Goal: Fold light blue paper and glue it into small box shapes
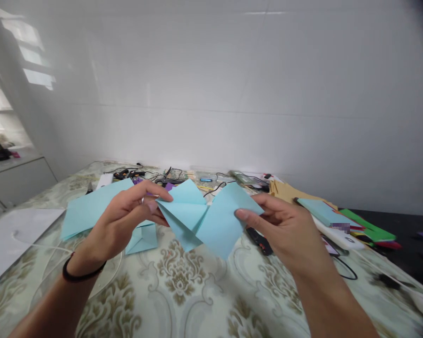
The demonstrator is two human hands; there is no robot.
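My left hand [125, 220], with a ring and a dark band at the wrist, pinches a folded light blue paper [187, 206] by its left corner. My right hand [280, 223] grips a flatter light blue folded paper [226, 218] at its right edge, thumb on the near face. Both papers are held up above the table, and their inner edges meet or overlap in the middle; whether they are joined I cannot tell. Below my left hand, a small folded blue paper [144, 238] lies on the table, partly covered.
Larger light blue sheets [91, 209] and a white sheet [21, 239] lie left. A black cutter [259, 241] rests near my right hand. Brown envelopes [296, 193] and a blue paper stack [326, 212] sit right. Cables and small tools line the wall. A patterned cloth [183, 300] covers the table.
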